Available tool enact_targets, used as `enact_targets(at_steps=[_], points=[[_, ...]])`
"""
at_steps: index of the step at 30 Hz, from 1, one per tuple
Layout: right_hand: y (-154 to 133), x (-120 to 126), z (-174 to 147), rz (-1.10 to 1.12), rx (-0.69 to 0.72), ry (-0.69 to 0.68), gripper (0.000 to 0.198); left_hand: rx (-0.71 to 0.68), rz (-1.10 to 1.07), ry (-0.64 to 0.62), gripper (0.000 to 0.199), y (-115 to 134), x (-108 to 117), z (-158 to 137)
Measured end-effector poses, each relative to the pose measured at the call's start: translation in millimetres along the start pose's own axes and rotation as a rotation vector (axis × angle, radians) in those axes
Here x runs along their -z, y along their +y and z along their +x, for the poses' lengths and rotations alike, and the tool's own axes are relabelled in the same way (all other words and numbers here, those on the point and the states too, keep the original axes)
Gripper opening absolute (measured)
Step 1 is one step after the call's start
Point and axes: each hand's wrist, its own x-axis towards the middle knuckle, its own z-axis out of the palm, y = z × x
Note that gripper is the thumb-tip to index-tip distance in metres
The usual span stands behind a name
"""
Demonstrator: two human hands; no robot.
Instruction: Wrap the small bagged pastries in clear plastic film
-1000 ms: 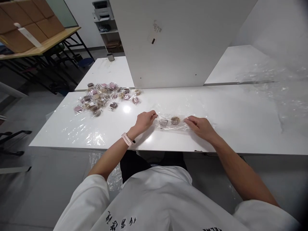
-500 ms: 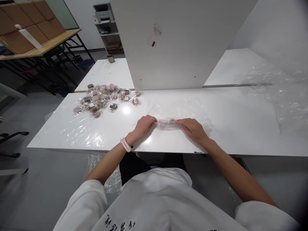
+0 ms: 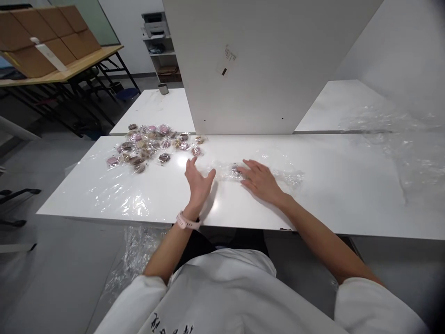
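Note:
A strip of clear plastic wrap (image 3: 288, 177) lies across the white table in front of me, folded around a small dark item (image 3: 236, 170) whose kind I cannot make out. My right hand (image 3: 261, 182) rests over the wrap with fingers spread, its fingertips at the dark item. Off the wrap's left end, my left hand (image 3: 200, 183) is raised with thumb and fingers apart, holding nothing. Farther left sits a loose pile of small plastic-wrapped pieces (image 3: 148, 147) in pink, brown and tan.
A tall white panel (image 3: 257, 69) stands at the table's (image 3: 347, 195) back edge. Clear plastic sheeting (image 3: 420, 157) spreads over the right side, and more plastic (image 3: 135, 250) hangs below the front edge. A small metal cup (image 3: 163, 88) stands on the surface behind.
My left hand has let go of the wrapped bundle and moved left, opening. The right hand has shifted left and spread its fingers over it. The view has tilted slightly.

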Motion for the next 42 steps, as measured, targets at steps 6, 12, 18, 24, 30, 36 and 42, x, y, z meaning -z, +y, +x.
enact_targets(at_steps=[6,12,18,24,30,36,42], points=[[-2,-17,-10,0.061,0.005,-0.096,0.053,0.5,-0.65,-0.367,0.026,3,17,-5],[1,-18,-4,0.066,-0.005,-0.088,0.05,0.154,-0.341,-0.546,0.041,46,-48,14],[-22,-11,-30,0.058,-0.053,0.03,0.046,-0.558,0.321,-0.748,0.053,32,-68,-17],[-11,11,-118,-0.183,-0.528,0.362,0.03,-0.73,0.54,-0.671,0.058,18,-73,-22],[24,28,-69,0.096,-0.424,0.268,0.037,-0.769,0.516,-0.634,0.049,22,-76,-18],[12,12,33,0.596,-0.351,0.113,0.022,-0.776,0.449,-0.639,0.031,25,-72,-13],[25,15,32,0.729,-0.314,-0.131,0.026,-0.796,0.329,-0.506,0.037,27,-69,-10]])
